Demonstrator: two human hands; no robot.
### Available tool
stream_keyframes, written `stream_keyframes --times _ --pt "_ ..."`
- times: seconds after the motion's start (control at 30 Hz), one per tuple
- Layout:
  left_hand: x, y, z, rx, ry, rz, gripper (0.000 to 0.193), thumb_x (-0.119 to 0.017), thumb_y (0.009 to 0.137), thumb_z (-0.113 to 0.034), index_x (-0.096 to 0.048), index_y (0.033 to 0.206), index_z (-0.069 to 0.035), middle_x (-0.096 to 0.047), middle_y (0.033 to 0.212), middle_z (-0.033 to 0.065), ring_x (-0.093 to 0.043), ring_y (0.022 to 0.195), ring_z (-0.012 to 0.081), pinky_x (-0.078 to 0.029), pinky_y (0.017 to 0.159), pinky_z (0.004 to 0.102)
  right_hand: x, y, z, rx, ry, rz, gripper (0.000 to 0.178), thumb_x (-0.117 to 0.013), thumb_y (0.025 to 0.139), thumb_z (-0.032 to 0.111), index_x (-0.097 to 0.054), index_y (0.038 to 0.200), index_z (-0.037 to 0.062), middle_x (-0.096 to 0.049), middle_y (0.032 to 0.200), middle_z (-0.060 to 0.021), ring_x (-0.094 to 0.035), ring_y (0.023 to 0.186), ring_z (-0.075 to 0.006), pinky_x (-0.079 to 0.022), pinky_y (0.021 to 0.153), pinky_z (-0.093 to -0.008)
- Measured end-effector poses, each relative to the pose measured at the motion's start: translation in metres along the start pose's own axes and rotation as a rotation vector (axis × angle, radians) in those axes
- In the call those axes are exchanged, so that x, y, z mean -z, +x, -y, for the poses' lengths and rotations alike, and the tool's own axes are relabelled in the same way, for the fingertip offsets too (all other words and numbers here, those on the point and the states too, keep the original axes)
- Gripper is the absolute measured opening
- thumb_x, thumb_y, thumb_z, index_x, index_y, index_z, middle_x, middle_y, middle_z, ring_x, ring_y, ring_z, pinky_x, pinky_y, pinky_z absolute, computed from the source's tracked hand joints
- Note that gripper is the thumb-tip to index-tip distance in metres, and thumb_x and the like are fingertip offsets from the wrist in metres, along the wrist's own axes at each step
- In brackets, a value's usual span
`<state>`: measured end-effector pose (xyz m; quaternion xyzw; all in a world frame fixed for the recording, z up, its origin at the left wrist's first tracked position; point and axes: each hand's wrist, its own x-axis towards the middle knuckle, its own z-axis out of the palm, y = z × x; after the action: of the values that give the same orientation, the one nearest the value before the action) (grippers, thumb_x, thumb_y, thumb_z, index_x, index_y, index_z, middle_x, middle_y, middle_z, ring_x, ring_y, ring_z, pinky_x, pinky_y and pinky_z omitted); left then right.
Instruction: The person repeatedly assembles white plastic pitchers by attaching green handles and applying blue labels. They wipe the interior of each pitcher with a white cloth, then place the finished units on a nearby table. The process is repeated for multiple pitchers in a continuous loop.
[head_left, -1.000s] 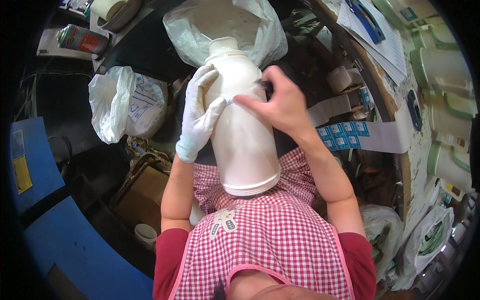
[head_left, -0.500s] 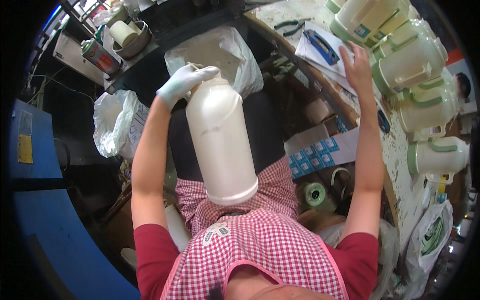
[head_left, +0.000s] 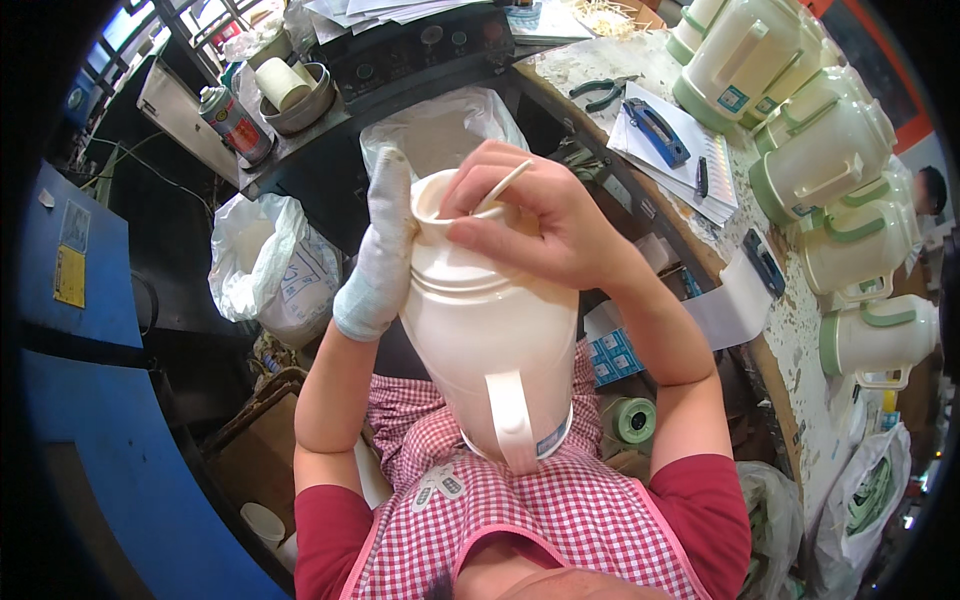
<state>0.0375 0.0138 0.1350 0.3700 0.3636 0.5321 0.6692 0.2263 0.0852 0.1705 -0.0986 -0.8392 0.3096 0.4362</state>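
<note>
A glossy white jug (head_left: 480,335), shaped like a vacuum flask, leans across my lap with its mouth (head_left: 430,195) away from me and its handle (head_left: 510,415) facing up. My left hand (head_left: 382,240), in a pale glove, presses against the neck with its fingers stretched along the rim, holding the jug steady. Bare and bent over the mouth, my right hand (head_left: 535,215) pinches a thin white rod (head_left: 512,185), whose end sticks out between the fingers. Its other end is hidden by the hand. A small label shows near the handle's base.
At right, a worn bench (head_left: 800,330) carries several green-and-white jugs (head_left: 820,145), pliers (head_left: 602,92), a blue tool (head_left: 656,132) on papers and a dark clip-like tool (head_left: 763,262). Plastic-lined bins (head_left: 270,265) stand ahead and left. A spray can (head_left: 235,125) and blue cabinets (head_left: 80,260) are at left.
My right hand has come from the papers on the bench to the jug's mouth. The jug has turned, bringing its handle into sight. My left hand has shifted from gripping the neck to its side.
</note>
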Motion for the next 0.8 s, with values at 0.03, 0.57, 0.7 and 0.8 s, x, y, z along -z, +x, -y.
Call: stream_keyframes --times 0.03,0.57,0.7,0.8 --pt "-0.004 -0.001 0.000 -0.020 -0.034 0.034 0.090 -0.028 0.103 -0.078 -0.062 0.137 -0.002 -0.068 0.131 0.0141 -0.070 0.117 0.0214 -0.058 0.101 0.0337 0.005 0.000 0.002 0.009 0.022 0.139 0.023 -0.079 0.093 0.026 -0.074 0.097 0.0040 -0.071 0.094 -0.0120 -0.065 0.089 -0.0287 -0.050 0.087 -0.0390" --pt "0.089 -0.094 -0.065 -0.732 0.383 -0.219 0.094 -0.058 0.091 -0.066 -0.047 0.149 0.007 -0.054 0.147 0.0297 -0.058 0.135 0.0384 -0.051 0.111 0.0514 0.193 0.131 -0.194 -0.828 -1.340 -0.214 0.038 -0.070 0.097 0.024 -0.066 0.127 0.0005 -0.068 0.111 -0.0224 -0.064 0.109 -0.0379 -0.051 0.096 -0.0436" --pt "0.129 -0.125 -0.074 -0.796 0.616 -0.956 0.104 -0.069 0.081 -0.070 -0.045 0.152 0.002 -0.044 0.156 0.0287 -0.051 0.140 0.0435 -0.049 0.114 0.0558 0.057 0.039 -0.356 -0.331 -0.624 0.263 0.025 -0.073 0.088 0.028 -0.080 0.102 0.0082 -0.078 0.093 -0.0159 -0.075 0.088 -0.0304 -0.058 0.084 -0.0405" --pt "0.143 -0.121 -0.058 -0.751 0.920 -0.929 0.104 -0.074 0.077 -0.067 -0.046 0.151 0.002 -0.046 0.154 0.0291 -0.051 0.139 0.0431 -0.047 0.113 0.0552 -0.089 -0.045 -0.425 -0.473 -0.739 0.835 0.025 -0.072 0.084 0.020 -0.080 0.102 0.0052 -0.078 0.100 -0.0179 -0.075 0.093 -0.0339 -0.057 0.087 -0.0470"
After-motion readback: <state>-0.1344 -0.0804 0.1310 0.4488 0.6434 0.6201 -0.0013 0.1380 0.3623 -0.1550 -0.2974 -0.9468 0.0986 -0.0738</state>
